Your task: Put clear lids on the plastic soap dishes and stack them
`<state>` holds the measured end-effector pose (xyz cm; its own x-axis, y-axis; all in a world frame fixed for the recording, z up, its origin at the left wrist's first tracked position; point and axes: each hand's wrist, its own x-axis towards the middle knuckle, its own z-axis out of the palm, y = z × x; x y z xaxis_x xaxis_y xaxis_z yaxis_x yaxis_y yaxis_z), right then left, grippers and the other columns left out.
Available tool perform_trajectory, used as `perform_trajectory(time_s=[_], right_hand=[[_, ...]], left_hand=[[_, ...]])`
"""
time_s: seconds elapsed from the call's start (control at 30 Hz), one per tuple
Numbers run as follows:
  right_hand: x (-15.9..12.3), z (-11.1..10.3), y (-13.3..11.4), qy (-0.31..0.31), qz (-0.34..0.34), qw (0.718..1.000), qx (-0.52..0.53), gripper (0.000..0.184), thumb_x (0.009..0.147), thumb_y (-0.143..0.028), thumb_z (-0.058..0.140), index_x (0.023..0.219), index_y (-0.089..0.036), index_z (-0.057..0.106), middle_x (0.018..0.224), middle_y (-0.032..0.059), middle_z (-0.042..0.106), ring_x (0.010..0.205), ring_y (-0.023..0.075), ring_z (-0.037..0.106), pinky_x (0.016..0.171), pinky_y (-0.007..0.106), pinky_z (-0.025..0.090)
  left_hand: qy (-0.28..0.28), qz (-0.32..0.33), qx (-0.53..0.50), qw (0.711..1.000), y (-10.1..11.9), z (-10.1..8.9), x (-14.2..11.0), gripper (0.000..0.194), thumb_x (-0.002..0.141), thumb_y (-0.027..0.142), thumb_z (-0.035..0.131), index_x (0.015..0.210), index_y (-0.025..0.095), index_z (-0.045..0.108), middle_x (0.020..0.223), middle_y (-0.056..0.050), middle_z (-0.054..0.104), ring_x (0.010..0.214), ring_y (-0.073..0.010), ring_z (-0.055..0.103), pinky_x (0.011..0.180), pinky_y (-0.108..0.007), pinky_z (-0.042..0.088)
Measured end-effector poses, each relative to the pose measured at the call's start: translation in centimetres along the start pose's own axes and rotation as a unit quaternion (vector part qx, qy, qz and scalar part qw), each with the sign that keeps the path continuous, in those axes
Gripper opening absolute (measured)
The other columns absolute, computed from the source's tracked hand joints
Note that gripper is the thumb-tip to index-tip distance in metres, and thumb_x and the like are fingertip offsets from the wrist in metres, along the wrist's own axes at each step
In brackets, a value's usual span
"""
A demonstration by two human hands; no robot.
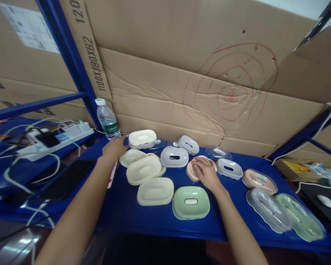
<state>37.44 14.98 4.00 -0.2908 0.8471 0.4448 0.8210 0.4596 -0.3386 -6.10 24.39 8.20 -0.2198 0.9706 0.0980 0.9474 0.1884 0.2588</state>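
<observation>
My right hand point(206, 172) lies over a pink soap dish point(191, 173), its thumb and fingers bent onto the top; the fingertips' grip is partly hidden. At the far left of the table, my left hand point(114, 149) reaches forward with fingers stretched out beside a clear plastic piece, close to the water bottle point(107, 119). Just right of it, a cream tray point(142, 137) rests on another dish. Several cream oval trays point(155, 191) lie below, some overlapping. Near the front edge stands a green soap dish point(191, 202). Pale lavender dishes point(174, 157) sit behind.
On the right are a pink dish with a clear cover point(260, 181), a covered grey dish point(269, 209) and a covered green one point(300, 217). Cardboard point(165, 88) walls the back of the blue table point(121, 217). A power strip point(55, 141) with cables and a dark phone point(67, 179) lie left.
</observation>
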Motion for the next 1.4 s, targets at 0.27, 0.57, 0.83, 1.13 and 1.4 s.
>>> perform_trajectory(time_s=[0.27, 0.57, 0.83, 1.13, 1.4], right_hand=[[0.0, 0.3, 0.2, 0.001, -0.001, 1.0, 0.0, 0.034, 0.106, -0.037, 0.047, 0.119, -0.026, 0.076, 0.14, 0.0115, 0.069, 0.133, 0.0307, 0.06, 0.111, 0.056, 0.039], [0.0, 0.1, 0.1, 0.0, -0.004, 1.0, -0.011, 0.034, 0.106, -0.039, 0.047, 0.119, -0.026, 0.077, 0.139, 0.0113, 0.069, 0.134, 0.0304, 0.06, 0.111, 0.056, 0.04], [-2.1, -3.1, -3.6, 0.053, 0.024, 0.996, 0.069, 0.043, 0.108, -0.04, 0.048, 0.148, -0.028, 0.059, 0.156, 0.0123, 0.057, 0.147, 0.0307, 0.05, 0.12, 0.059, 0.038], [-14.2, -3.7, -7.8, 0.015, 0.077, 0.993, 0.089, 0.076, 0.1, -0.052, 0.064, 0.166, -0.033, 0.029, 0.175, 0.011, 0.023, 0.159, 0.0346, 0.03, 0.122, 0.055, 0.042], [-16.2, -2.9, -5.6, 0.008, 0.128, 0.98, 0.15, 0.065, 0.095, -0.042, 0.074, 0.153, -0.029, 0.046, 0.162, 0.0143, 0.048, 0.151, 0.0327, 0.045, 0.121, 0.053, 0.045]], left_hand=[[0.039, -0.005, -0.012, 0.999, -0.2, -0.1, -0.5, 0.051, 0.101, 0.036, 0.049, 0.146, 0.017, 0.061, 0.126, -0.023, 0.073, 0.113, -0.0371, 0.071, 0.093, -0.043, 0.052], [0.171, -0.014, -0.118, 0.978, 1.2, -2.2, -3.6, 0.052, 0.104, 0.047, 0.047, 0.146, 0.019, 0.063, 0.119, -0.019, 0.077, 0.109, -0.0372, 0.072, 0.092, -0.044, 0.053], [0.264, 0.14, -0.248, 0.921, 4.3, -2.0, -15.4, 0.04, 0.104, 0.043, 0.057, 0.139, 0.027, 0.067, 0.13, -0.005, 0.076, 0.109, -0.0263, 0.076, 0.098, -0.038, 0.059], [0.193, 0.417, -0.153, 0.875, 12.0, 4.8, -26.5, 0.035, 0.105, 0.027, 0.058, 0.14, 0.025, 0.065, 0.133, -0.008, 0.074, 0.108, -0.0265, 0.074, 0.091, -0.042, 0.059], [0.096, 0.459, -0.14, 0.872, 12.0, 5.2, -27.4, 0.043, 0.102, 0.041, 0.062, 0.143, 0.026, 0.062, 0.134, -0.011, 0.069, 0.114, -0.0298, 0.068, 0.094, -0.048, 0.059]])
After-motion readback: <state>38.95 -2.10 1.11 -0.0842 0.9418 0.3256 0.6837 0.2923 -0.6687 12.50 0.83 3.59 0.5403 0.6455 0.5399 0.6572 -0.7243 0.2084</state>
